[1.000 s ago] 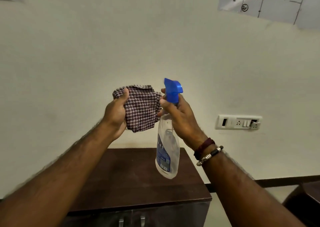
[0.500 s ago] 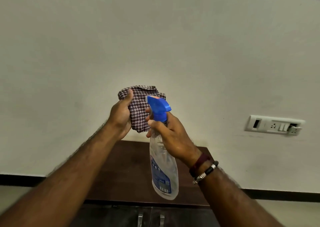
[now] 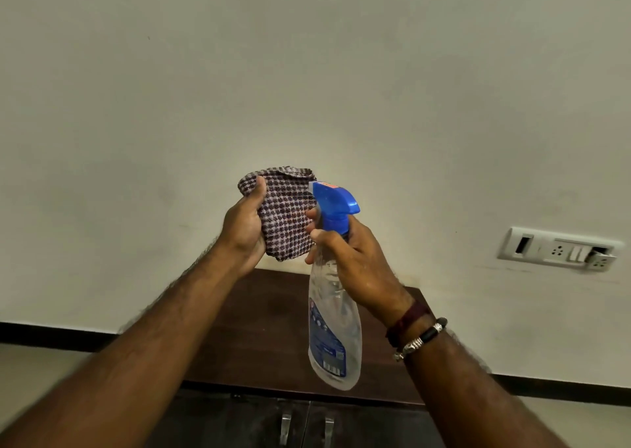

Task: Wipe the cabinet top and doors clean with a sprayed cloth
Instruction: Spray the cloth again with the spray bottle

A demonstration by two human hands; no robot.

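Observation:
My left hand grips a folded checked cloth, held upright in front of the wall. My right hand holds a clear spray bottle by the neck, with a finger on the trigger. Its blue nozzle head points left at the cloth, almost touching it. Below both hands stands the dark brown cabinet; its top is partly hidden by my arms. The two doors show at the bottom edge, each with a metal handle.
A pale wall fills the view behind the cabinet. A white switch and socket plate is fixed to the wall at the right. A dark skirting strip runs along the floor on both sides.
The view has tilted down and shifted, showing more of the cabinet doors. The bottle has moved left, closer to the cloth, with its nozzle now right beside it.

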